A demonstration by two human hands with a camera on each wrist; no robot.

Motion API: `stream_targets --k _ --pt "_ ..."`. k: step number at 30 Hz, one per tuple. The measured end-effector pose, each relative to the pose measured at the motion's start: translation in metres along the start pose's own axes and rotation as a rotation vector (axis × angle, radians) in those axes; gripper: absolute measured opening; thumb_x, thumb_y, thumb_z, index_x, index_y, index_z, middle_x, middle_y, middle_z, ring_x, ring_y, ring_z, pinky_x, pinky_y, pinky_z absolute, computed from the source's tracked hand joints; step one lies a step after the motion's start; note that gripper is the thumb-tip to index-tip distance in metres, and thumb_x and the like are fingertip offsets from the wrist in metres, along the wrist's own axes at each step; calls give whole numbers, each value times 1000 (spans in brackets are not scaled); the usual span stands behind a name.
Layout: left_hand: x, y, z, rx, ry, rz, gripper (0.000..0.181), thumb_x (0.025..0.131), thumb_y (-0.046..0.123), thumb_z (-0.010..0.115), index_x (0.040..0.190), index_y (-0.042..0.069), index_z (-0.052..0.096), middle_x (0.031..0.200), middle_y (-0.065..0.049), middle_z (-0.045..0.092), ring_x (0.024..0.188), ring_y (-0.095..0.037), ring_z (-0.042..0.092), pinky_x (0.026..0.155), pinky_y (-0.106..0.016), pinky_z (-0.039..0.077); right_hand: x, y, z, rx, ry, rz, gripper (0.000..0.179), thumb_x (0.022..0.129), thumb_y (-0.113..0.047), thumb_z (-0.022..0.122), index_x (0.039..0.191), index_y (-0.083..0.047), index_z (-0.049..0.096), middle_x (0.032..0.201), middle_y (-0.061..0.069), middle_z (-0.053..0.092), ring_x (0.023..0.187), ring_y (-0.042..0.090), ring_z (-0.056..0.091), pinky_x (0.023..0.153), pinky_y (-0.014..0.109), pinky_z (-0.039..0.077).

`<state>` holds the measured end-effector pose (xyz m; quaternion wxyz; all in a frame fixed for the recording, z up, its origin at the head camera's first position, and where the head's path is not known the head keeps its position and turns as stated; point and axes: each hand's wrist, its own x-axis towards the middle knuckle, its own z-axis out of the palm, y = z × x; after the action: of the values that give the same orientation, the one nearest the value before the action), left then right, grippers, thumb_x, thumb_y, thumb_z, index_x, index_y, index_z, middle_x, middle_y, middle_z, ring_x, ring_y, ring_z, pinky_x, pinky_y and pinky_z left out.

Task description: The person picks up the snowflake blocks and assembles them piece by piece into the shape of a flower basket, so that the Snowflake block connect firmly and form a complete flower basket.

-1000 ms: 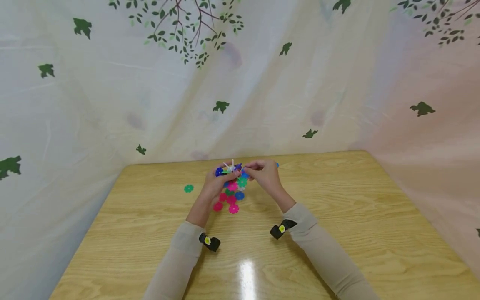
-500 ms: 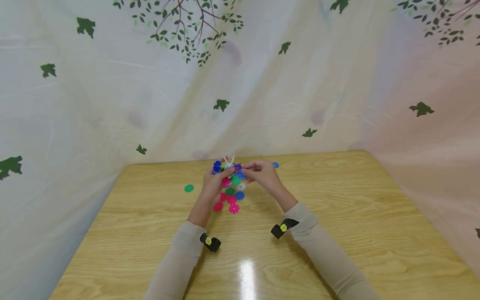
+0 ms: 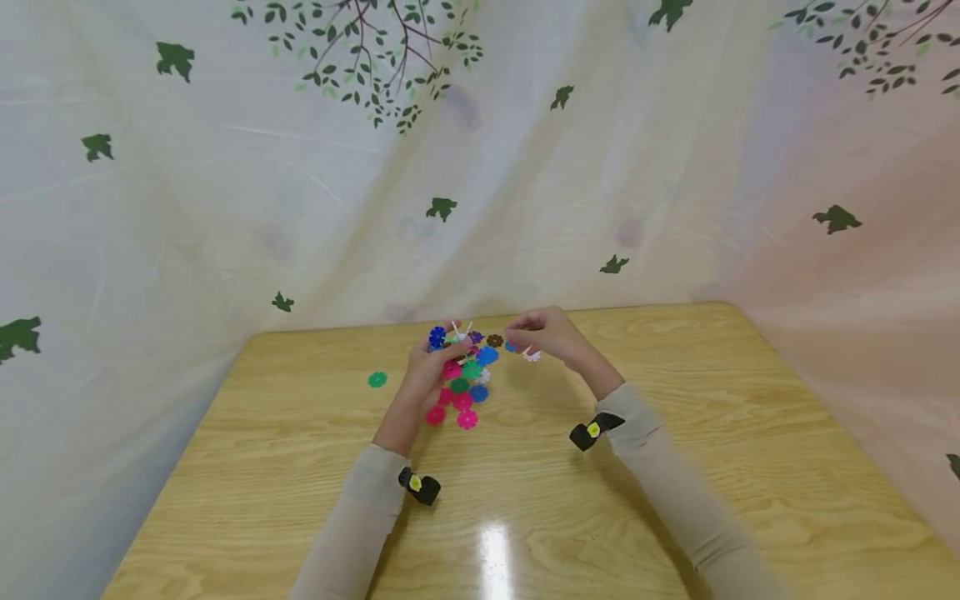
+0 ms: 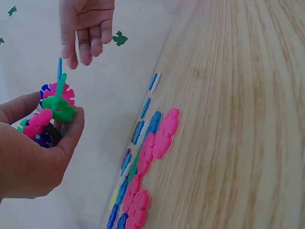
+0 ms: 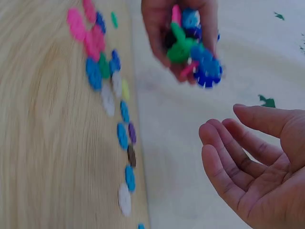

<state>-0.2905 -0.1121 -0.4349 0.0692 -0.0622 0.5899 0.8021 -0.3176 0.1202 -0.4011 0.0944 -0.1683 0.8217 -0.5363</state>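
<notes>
The right hand, fingers loosely parted, has drawn away to the right of the flower-disc cluster, which the left hand still grips above loose discs.

Loose discs on the table mostly between the hands, one disc left of both, cloth behind.

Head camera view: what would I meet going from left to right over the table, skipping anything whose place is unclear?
Lone green disc, left hand holding a cluster of joined discs, brown disc, right hand, right sleeve.
</notes>
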Motion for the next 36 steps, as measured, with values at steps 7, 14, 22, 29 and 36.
stream_targets --k 7,14,22,29,36 --pt "0 1 -2 -2 -17 -21 46 93 9 74 137 14 62 107 -1 70 88 -9 69 74 -20 58 8 21 -26 -221 -66 -78 20 98 -8 67 112 5 70 102 28 72 89 37 71 81 49 61" --pt "2 1 -6 16 -45 -23 43 93 9 73 135 13 62 106 0 70 87 -9 68 73 -21 59 21 48 -33 -386 -143 -95 22 92 -4 74 110 7 71 96 16 74 89 22 69 82 35 58" --pt "2 3 -5 54 -103 -28 45 93 9 73 137 11 61 117 -5 69 91 -10 68 78 -22 59 31 65 -32 -380 -208 -29 31 89 -4 76 118 6 70 98 16 72 92 22 67 83 34 58" --pt "2 5 -6 46 -126 -30 48 93 6 72 139 8 59 119 -9 69 90 -9 69 75 -21 59 37 69 -27 -405 -209 -53 25 87 -1 78 110 6 72 91 14 70 83 15 61 74 25 51" --pt "5 7 -7 51 -126 -30 48 93 7 73 139 8 60 109 -3 71 85 -8 68 71 -20 59 35 65 -22 -386 -205 -2 19 81 4 80 97 2 70 89 12 67 81 17 58 73 25 50"
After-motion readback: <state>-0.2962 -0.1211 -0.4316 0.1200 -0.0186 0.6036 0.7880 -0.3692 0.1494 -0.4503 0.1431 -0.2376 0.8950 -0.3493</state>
